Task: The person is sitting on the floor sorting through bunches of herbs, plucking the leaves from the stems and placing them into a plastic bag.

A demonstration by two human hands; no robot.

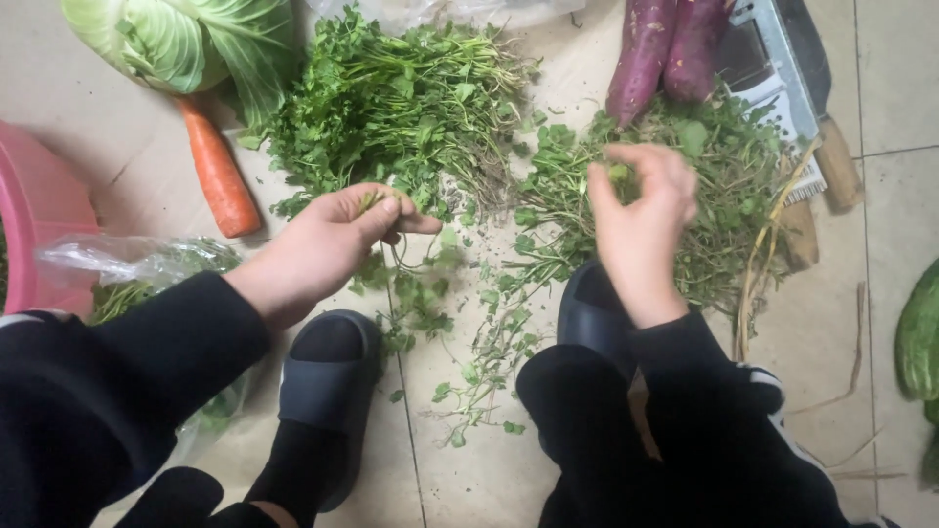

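Nearest the lens: black sleeves, knees and two dark slippers planted on the tile floor. Just above, left hand closed in a pinch on a thin green sprig, stems trailing down below the fingers. Right hand raised apart from it, fingertips drawn together on a small tuft of leaves over the picked-over heap. Between and below the hands, loose stems and leaves scattered over the tiles. Beyond the left hand, a fuller bunch of leafy greens. Best done, probably, by pinching close to the leaf joint and pulling short, keeping good sprigs clear of the discarded stems. Further out: carrot, cabbage, two purple sweet potatoes, a cleaver, pink basin, clear plastic bag.
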